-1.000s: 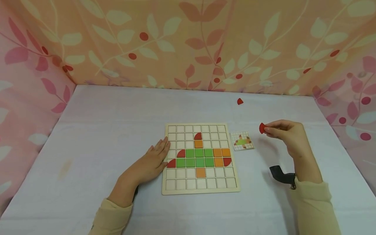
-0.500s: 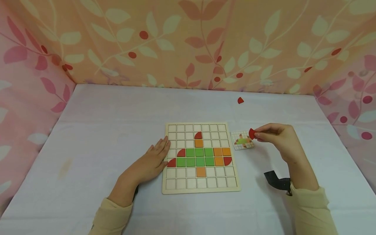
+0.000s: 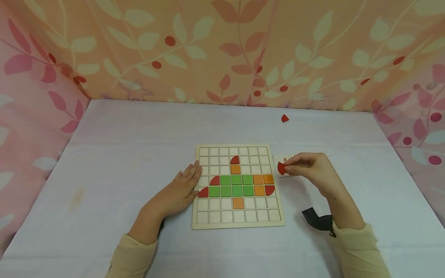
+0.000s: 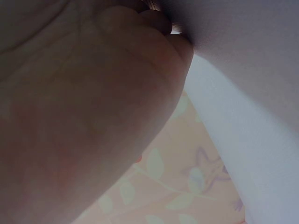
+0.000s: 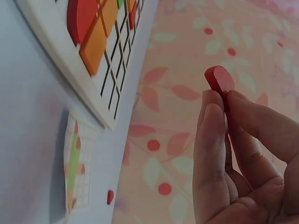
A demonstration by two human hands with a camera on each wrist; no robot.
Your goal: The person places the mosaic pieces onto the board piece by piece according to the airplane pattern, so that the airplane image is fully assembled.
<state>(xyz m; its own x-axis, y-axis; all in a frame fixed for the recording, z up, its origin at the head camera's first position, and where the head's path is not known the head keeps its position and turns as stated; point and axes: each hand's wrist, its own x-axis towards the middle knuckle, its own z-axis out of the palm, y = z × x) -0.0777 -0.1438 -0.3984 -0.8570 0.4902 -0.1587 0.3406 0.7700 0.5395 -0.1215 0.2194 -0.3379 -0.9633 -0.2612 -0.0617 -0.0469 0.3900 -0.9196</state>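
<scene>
My right hand (image 3: 309, 170) pinches a red quarter-circle tile (image 3: 281, 168) between thumb and fingertips, held up over the small pattern card (image 3: 277, 159) that it partly covers in the head view. The right wrist view shows the same red tile (image 5: 219, 79) at the fingertips. My left hand (image 3: 177, 193) lies flat with straight fingers, fingertips on the left edge of the wooden grid board (image 3: 215, 216). On the board, green square tiles (image 3: 236, 180) form two rows, with orange square tiles (image 3: 259, 190) and several red quarter-circle tiles (image 3: 214, 180) around them.
Another red quarter-circle tile (image 3: 285, 118) lies on the white tablecloth (image 3: 139, 127) behind the card. A floral curtain (image 3: 194, 54) rises along the back and sides of the table. A black wrist mount (image 3: 316, 220) sticks out below my right hand.
My right hand has moved left with the red tile, from right of the card to over it, near the board's right edge. The left hand has stayed in place.
</scene>
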